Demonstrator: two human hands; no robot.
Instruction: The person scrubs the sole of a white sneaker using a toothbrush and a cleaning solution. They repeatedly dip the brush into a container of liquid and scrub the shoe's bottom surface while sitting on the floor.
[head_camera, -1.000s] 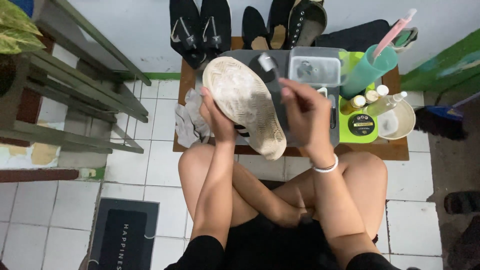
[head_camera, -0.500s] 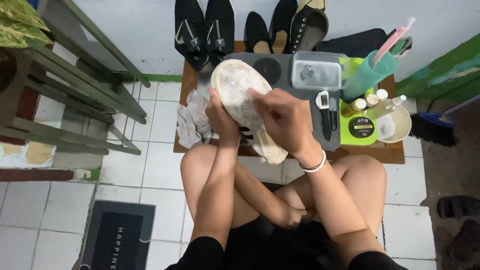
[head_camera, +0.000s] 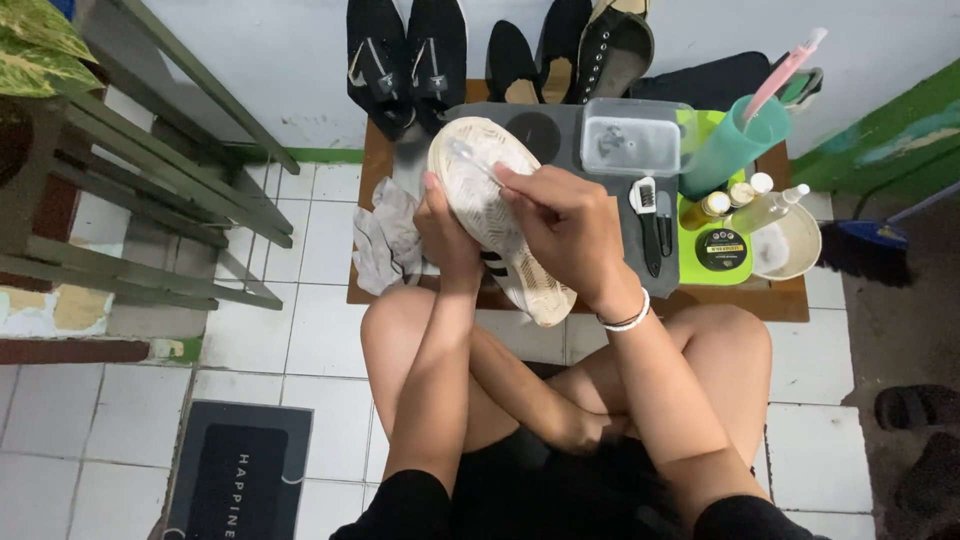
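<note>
At far left of the frame: a green slatted rack (head_camera: 130, 190), with a variegated leaf (head_camera: 45, 45) in the upper-left corner. Lower left, on the white tiled floor (head_camera: 320, 330): a dark doormat (head_camera: 235, 480).

Left of centre, on the low wooden table (head_camera: 780, 300): a crumpled grey cloth (head_camera: 385, 235), lying just beside the left hand (head_camera: 447, 235).

Left hand: clenched around the side of the sneaker (head_camera: 500, 215), thumb on the sole edge. The sneaker is held sole-up above the table at centre frame, toe toward the upper left, heel toward the lower right; the sole is off-white and soiled, dark stripes showing on the upper near the heel.

Right hand (head_camera: 565, 220): fingers closed in a pinch on a thin pale handle of a small brush (head_camera: 470, 160), which lies across the toe part of the sole. Brush head is hard to resolve. White bracelet (head_camera: 628, 318) on the right wrist.

Upper centre, against the wall: black shoes (head_camera: 405, 55) in a row.

Right of centre, on the grey mat (head_camera: 560, 135): a clear plastic box (head_camera: 635, 135), below it a black brush (head_camera: 648, 222).

Further right: a teal cup (head_camera: 735, 145) holding a pink toothbrush (head_camera: 790, 65), small bottles (head_camera: 745, 200), a round black tin (head_camera: 722, 248) on a lime tray (head_camera: 700, 275), and a white bowl (head_camera: 785, 245).

Far right: a broom head (head_camera: 860, 245) on the floor.
</note>
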